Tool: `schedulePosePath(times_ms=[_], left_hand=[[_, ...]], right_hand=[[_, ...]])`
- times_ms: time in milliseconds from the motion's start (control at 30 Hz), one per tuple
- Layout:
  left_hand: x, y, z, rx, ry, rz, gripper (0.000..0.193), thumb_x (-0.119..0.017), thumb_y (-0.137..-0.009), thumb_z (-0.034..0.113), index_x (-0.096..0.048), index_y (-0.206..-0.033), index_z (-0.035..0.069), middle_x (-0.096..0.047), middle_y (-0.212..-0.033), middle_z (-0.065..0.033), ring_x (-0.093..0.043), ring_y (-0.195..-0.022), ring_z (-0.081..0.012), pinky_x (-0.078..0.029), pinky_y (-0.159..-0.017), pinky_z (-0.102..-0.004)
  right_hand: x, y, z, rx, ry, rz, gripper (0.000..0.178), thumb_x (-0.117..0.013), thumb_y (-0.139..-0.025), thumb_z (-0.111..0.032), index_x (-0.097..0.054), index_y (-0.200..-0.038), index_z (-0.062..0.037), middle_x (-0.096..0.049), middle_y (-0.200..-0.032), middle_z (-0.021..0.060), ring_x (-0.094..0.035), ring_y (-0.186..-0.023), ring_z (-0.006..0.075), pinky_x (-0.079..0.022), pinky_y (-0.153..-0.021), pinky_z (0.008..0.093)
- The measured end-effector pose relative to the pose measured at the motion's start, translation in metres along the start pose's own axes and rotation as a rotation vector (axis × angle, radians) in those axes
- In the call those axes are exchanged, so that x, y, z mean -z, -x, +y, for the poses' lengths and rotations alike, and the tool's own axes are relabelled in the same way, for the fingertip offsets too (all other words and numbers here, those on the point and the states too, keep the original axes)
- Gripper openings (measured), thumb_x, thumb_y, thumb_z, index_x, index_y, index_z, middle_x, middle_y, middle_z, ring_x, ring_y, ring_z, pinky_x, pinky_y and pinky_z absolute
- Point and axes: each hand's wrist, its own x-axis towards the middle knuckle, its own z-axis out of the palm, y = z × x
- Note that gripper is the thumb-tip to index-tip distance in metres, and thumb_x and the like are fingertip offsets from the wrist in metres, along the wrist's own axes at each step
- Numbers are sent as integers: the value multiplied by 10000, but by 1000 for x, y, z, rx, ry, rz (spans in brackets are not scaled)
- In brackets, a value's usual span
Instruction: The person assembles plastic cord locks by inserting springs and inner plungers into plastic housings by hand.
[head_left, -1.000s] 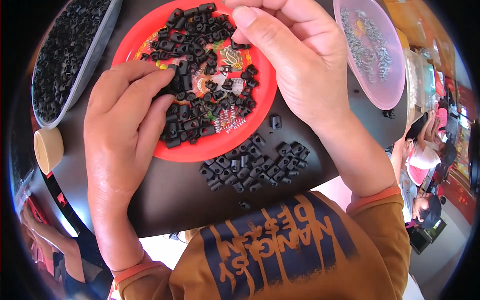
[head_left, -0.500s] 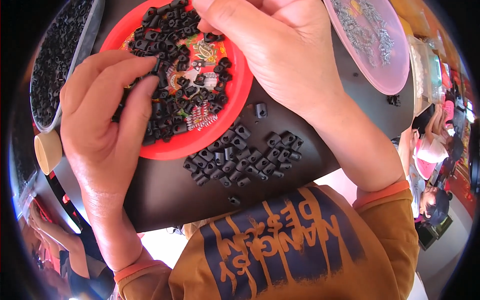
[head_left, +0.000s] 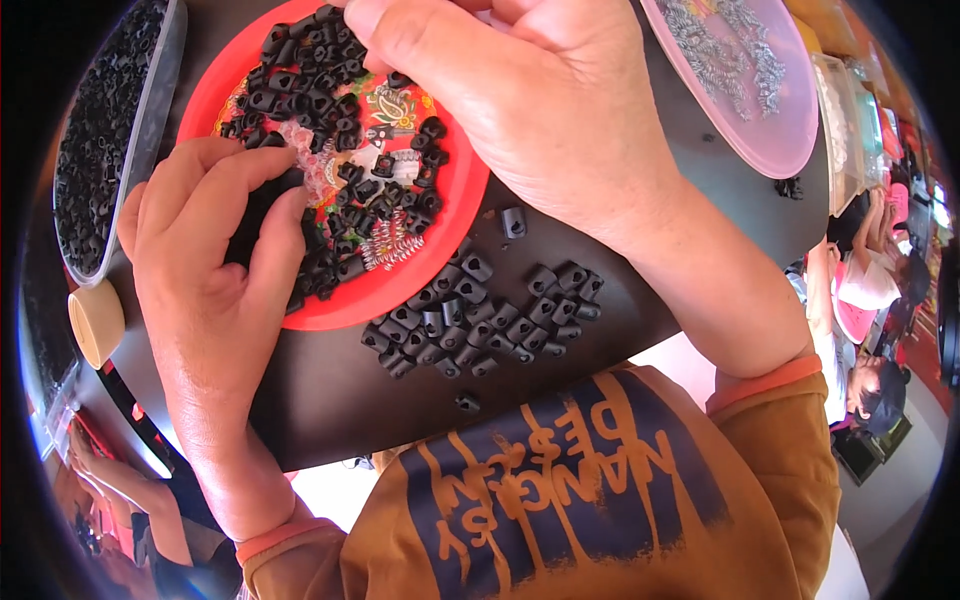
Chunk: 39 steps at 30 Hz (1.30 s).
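My left hand hovers over the left side of a red plate, its thumb and forefinger apart. Black plastic pieces, small and holed like cord-lock parts, lie in that plate, and some show between the fingers. I make out nothing gripped there. Over the plate's far right side, my right hand is curled with the thumb against the fingers. Its fingertips run past the upper edge, so what it holds is hidden. A small heap of metal springs rests near the plate's right rim.
Black cord-lock-like barrels lie grouped before the plate, on the dark table. A clear bin of black pieces stands left, near a tan roll. Springs fill a pink tray at right. People sit beyond.
My left thumb and forefinger held a small black piece between their tips; it no longer shows there. My right hand has shifted slightly left. The plate appears slightly further left in view.
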Motion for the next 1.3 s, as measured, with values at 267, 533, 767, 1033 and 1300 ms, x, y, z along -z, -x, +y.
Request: schedulePosePath(times_ms=[267, 533, 767, 1033, 1300], left_hand=[[0, 2, -9, -12, 75, -12, 154, -707, -737, 26, -650, -878, 52, -618, -936, -76, -582, -909, -231, -377, -909, -322], [-4, 4, -13, -5, 752, 188, 189, -674, -794, -42, -627, -972, -2, -578, -1082, -112, -550, -971, -160, -414, -892, -264], [-8, 6, -10, 150, 1109, 185, 197, -669, -851, -2, -615, -1041, -4, -589, -1109, -110, -554, -992, -153, -421, -914, -269], [-5, 6, 2, 126, 944, 198, 158, -645, -867, -11, -638, -1024, -25, -629, -1015, -105, -576, -937, -153, -449, -874, -264], [1, 13, 1, 129, 882, 187, 157, -645, -865, 0, -641, -1019, -33, -626, -989, -98, -568, -892, -152, -440, -828, -257]], right_hand=[[-2, 3, -3, -15, -34, -15, 77, -562, -928, -10, -587, -994, 22, -581, -781, 17, -508, -634, 21, -419, -533, 180], [-19, 10, 21, 408, 339, -81, 104, -647, -758, -53, -632, -860, -62, -635, -776, 74, -623, -737, 294, -495, -643, 400], [-19, 13, 18, 285, 137, -108, 153, -678, -770, -14, -617, -910, -34, -654, -756, 80, -655, -689, 210, -527, -620, 321], [-16, 11, 13, 148, -25, -85, 132, -707, -783, 3, -628, -888, -10, -678, -760, 79, -673, -707, 143, -546, -638, 261], [-20, 13, 10, 355, 140, -48, 135, -722, -756, -10, -631, -855, -25, -648, -750, 61, -660, -685, 171, -534, -614, 283]])
